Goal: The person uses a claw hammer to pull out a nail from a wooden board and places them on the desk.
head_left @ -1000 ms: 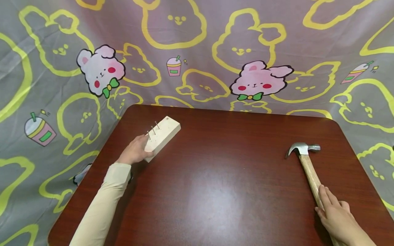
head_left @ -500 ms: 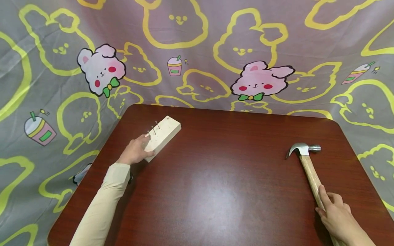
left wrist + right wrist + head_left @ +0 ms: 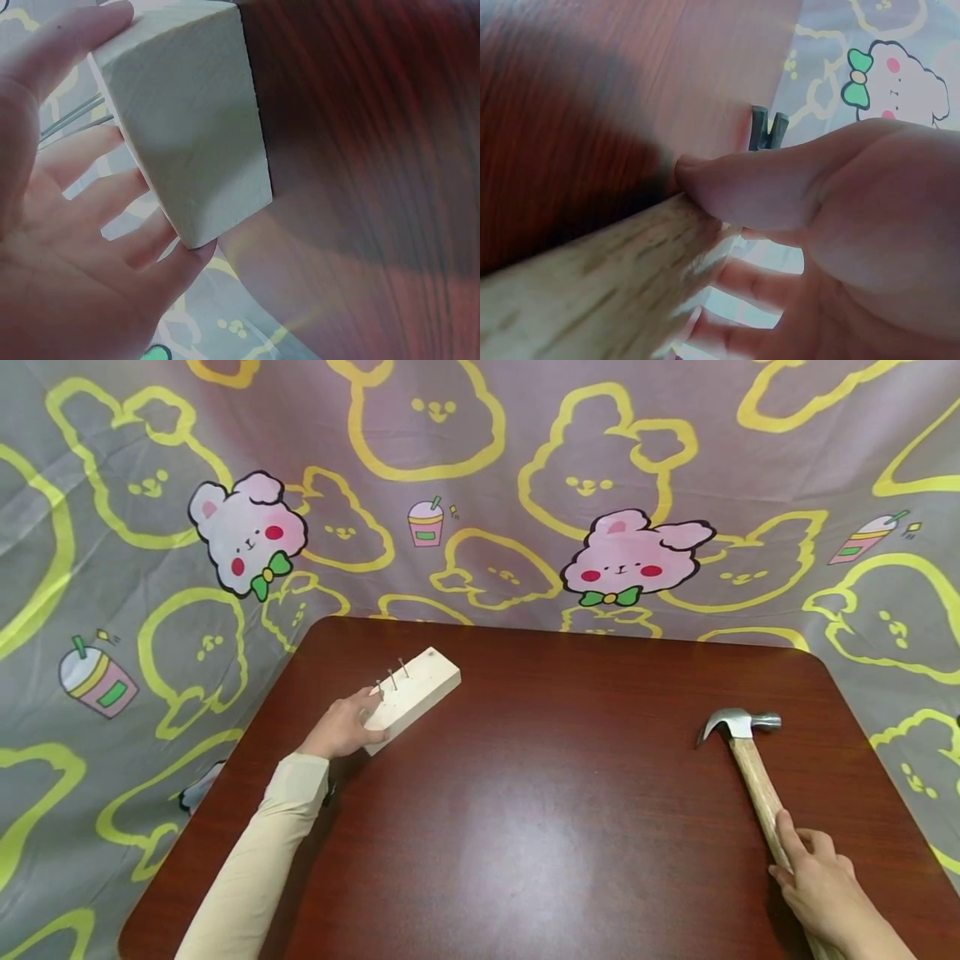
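1. A printed curtain (image 3: 517, 468) with yellow outlines and rabbit faces rises behind and beside the table. It looks close to the far edge, so a wide swing that way could brush the cloth.

2. The red-brown table (image 3: 570, 760) is glossy, with a bright reflection near the middle. Such a smooth top would probably let a loosely pressed object skid.

3. The hammer (image 3: 754, 781) lies along the right side, head away from the person, claw to the left. The right hand (image 3: 825, 889) has the lower handle between thumb and fingers, in what looks like a light hold. Raised from there, the heavy head could dip or twist the handle round.

4. The pale wooden block (image 3: 420, 687) sits at the far left, well apart from the hammer. The left hand (image 3: 342, 727) is closed across its near end, thumb along one side, fingers opposite. Held only there, it could pivot if its far end were knocked.

5. Three thin nails (image 3: 392, 680) stand in a row, leaning slightly. The nearest is just beside the fingers: a slip could prick them, a stray blow bruise them, and an off-centre knock bend a shank.
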Motion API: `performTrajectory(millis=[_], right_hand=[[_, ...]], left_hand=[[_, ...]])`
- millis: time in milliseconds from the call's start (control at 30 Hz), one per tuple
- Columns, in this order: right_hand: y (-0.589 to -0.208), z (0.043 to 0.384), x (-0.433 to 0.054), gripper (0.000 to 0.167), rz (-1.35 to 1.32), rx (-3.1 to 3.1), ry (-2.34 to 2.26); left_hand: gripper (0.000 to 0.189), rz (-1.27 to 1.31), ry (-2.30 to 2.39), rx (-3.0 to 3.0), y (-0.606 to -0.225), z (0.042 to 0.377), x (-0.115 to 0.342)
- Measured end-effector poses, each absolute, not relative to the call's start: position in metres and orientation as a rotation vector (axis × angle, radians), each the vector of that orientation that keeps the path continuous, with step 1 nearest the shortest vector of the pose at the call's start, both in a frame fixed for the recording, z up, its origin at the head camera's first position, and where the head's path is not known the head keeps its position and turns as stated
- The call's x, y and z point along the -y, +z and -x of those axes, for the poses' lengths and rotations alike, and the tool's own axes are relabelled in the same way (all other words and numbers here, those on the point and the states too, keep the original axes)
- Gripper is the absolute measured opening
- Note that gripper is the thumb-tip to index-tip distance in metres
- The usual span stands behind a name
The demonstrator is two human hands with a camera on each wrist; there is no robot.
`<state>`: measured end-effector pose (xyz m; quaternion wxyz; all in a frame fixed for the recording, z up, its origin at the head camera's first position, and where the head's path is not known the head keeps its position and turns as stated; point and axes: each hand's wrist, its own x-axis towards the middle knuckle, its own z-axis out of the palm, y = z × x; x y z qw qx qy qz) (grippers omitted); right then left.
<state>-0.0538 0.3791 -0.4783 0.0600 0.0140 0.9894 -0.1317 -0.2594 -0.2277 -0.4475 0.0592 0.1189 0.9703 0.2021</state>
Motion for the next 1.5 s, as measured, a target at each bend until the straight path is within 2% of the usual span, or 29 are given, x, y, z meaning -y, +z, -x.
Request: performTrajectory(millis=[1000,1500], right_hand=[[-0.475,0.054,-0.375,0.081,-0.053,-3.021,-0.375],[-0.479,0.057,-0.378,0.083,-0.079,-3.015,-0.352]], left_hand=[[0.075,-0.833,0.6,-2.749,-0.447,0.266,0.141],[0.075,-0.986,0.608,-2.631,-0.444,0.267,0.109]])
